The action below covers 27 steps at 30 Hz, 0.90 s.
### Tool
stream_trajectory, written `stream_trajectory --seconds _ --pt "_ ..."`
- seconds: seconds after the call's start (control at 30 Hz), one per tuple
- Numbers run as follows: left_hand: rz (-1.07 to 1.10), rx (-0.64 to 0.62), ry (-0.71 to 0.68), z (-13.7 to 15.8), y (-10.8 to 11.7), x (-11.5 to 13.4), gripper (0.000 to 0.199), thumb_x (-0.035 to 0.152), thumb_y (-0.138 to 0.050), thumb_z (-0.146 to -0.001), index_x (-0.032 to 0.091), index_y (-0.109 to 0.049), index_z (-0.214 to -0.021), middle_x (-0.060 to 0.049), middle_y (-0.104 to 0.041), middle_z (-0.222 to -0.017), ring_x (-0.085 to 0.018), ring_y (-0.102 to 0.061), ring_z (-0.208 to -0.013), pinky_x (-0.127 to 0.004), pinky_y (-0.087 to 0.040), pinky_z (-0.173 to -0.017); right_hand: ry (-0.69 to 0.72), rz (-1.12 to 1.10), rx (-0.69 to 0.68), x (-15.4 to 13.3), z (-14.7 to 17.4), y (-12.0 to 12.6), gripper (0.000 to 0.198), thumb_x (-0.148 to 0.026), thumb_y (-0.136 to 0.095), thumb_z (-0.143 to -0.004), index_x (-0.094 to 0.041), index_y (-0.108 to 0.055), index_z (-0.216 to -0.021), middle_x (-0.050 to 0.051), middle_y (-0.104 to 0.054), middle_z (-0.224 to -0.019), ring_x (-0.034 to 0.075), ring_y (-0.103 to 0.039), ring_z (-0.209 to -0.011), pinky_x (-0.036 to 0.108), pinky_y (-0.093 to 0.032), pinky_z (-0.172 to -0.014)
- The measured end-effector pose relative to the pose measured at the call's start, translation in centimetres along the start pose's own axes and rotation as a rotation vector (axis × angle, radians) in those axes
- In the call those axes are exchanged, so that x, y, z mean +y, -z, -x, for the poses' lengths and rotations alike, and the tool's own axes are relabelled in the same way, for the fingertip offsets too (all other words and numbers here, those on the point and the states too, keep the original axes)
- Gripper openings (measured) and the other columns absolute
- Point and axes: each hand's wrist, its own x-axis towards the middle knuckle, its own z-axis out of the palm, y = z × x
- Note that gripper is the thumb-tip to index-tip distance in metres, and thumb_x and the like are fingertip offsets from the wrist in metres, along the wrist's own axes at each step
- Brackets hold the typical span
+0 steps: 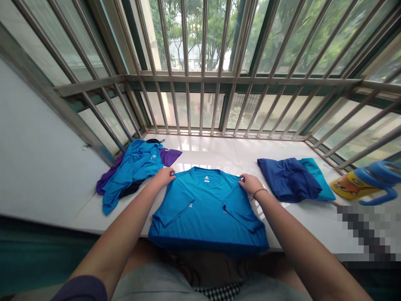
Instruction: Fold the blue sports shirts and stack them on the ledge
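A blue T-shirt (203,209) lies spread on the white ledge (219,150), collar away from me, with both sleeves folded in over its front. Its lower part hangs over the ledge's near edge. At the shirt's left shoulder corner, my left hand (165,176) pinches the fabric between thumb and fingers. My right hand (250,184), with a thin brown band at the wrist, pinches the opposite shoulder corner.
Crumpled blue and purple clothes (134,167) lie in a heap at the left. Folded navy clothing (290,179) rests on a teal piece (322,179) at the right, beside a yellow-and-blue bottle (366,182). Metal window bars (203,78) enclose the ledge's far side.
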Motion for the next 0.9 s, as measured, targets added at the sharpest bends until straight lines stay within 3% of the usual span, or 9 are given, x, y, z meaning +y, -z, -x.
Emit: stream_trajectory --seconds 0.13,0.23,0.33,0.6,0.73,0.83,0.9 --pt "0.028 -0.178 0.059 -1.8 1.7 0.2 0.017 0.025 -0.084 -0.076 0.019 -0.082 -0.092 -0.005 -0.080 -0.085 -0.024 -0.077 -0.087 -0.026 -0.056 -0.077 -0.019 0.017 -0.092 0.1 -1.8 1.4 0.022 -0.027 -0.077 -0.088 -0.020 -0.087 -0.106 0.011 -0.084 -0.104 0.026 -0.078 -0.099 0.028 -0.054 -0.084" --pt "0.055 -0.309 0.100 -2.2 2.4 0.4 0.011 0.026 -0.083 -0.077 0.019 -0.080 -0.084 -0.003 -0.077 -0.071 -0.021 -0.076 -0.070 -0.024 -0.054 -0.066 -0.043 0.015 -0.115 0.2 -2.6 1.9 0.021 -0.025 -0.078 -0.085 -0.020 -0.088 -0.103 0.012 -0.084 -0.102 0.026 -0.078 -0.097 0.027 -0.053 -0.082" --pt "0.071 -0.355 0.114 -2.6 2.7 0.7 0.011 0.028 -0.082 -0.078 0.019 -0.077 -0.083 -0.002 -0.076 -0.067 -0.020 -0.074 -0.064 -0.024 -0.053 -0.062 -0.069 -0.008 -0.127 0.2 -3.4 2.3 0.021 -0.025 -0.079 -0.085 -0.020 -0.088 -0.103 0.011 -0.085 -0.101 0.025 -0.078 -0.096 0.026 -0.053 -0.082" --pt "0.074 -0.275 0.082 -3.9 3.5 1.2 0.009 0.026 -0.079 -0.082 0.020 -0.076 -0.088 -0.001 -0.079 -0.075 -0.020 -0.079 -0.069 -0.024 -0.056 -0.070 -0.172 -0.124 -0.161 -0.3 -5.3 3.3 0.020 -0.025 -0.076 -0.090 -0.016 -0.085 -0.105 0.008 -0.081 -0.075 0.020 -0.076 -0.071 0.025 -0.053 -0.070" --pt "0.060 -0.190 0.080 -5.2 4.0 1.7 0.021 0.023 -0.076 -0.083 0.019 -0.080 -0.103 -0.003 -0.082 -0.092 -0.018 -0.077 -0.066 -0.024 -0.058 -0.070 -0.190 -0.151 -0.117 -1.0 -6.5 4.3 0.013 -0.022 -0.077 -0.089 -0.016 -0.085 -0.097 0.007 -0.079 -0.071 0.020 -0.077 -0.074 0.025 -0.054 -0.075" --pt "0.033 -0.124 0.078 -6.6 4.8 2.4 0.013 0.022 -0.072 -0.086 0.018 -0.082 -0.095 -0.005 -0.080 -0.083 -0.021 -0.076 -0.066 -0.027 -0.059 -0.072 -0.195 -0.173 -0.037 -1.7 -7.3 5.6 0.012 -0.019 -0.073 -0.091 -0.016 -0.084 -0.096 0.009 -0.079 -0.074 0.021 -0.077 -0.080 0.027 -0.054 -0.082" --pt "0.017 -0.035 0.064 -7.5 5.9 3.2 0.014 0.022 -0.068 -0.091 0.018 -0.082 -0.092 -0.008 -0.080 -0.085 -0.024 -0.077 -0.079 -0.029 -0.060 -0.079 -0.197 -0.195 0.057 -2.1 -7.7 6.8 0.019 -0.020 -0.069 -0.096 -0.015 -0.082 -0.107 0.011 -0.081 -0.084 0.022 -0.078 -0.087 0.029 -0.054 -0.088"
